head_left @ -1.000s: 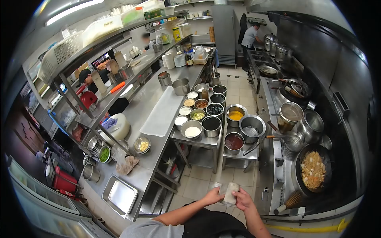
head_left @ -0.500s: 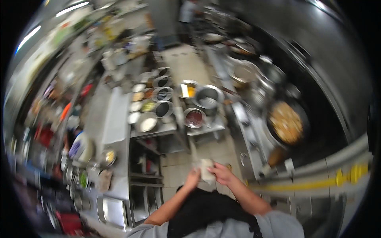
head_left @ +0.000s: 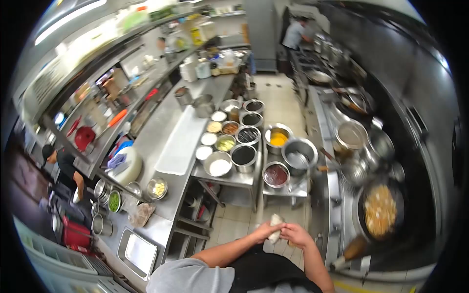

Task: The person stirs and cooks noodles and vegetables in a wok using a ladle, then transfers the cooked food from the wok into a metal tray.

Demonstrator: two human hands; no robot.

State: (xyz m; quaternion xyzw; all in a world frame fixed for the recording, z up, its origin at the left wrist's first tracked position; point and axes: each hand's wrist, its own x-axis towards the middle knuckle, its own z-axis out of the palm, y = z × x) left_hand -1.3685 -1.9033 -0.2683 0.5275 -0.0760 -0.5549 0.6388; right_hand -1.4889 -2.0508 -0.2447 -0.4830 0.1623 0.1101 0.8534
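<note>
Left hand [head_left: 265, 231]: pinching pale bundle [head_left: 276, 220].
Right hand [head_left: 296, 235]: against left, grip unclear.
Floor [head_left: 233, 225] below hands: drop risk if grip loosens.

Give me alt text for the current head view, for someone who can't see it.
A left hand and a right hand hold a pale bundle in a kitchen. Metal pots stand ahead, a wok of food sits right, a steel counter runs along the left.

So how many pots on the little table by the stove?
3: round steel pot with yellow inside, back left; the biggest steel pot, right; steel pot with red inside, front.
</note>
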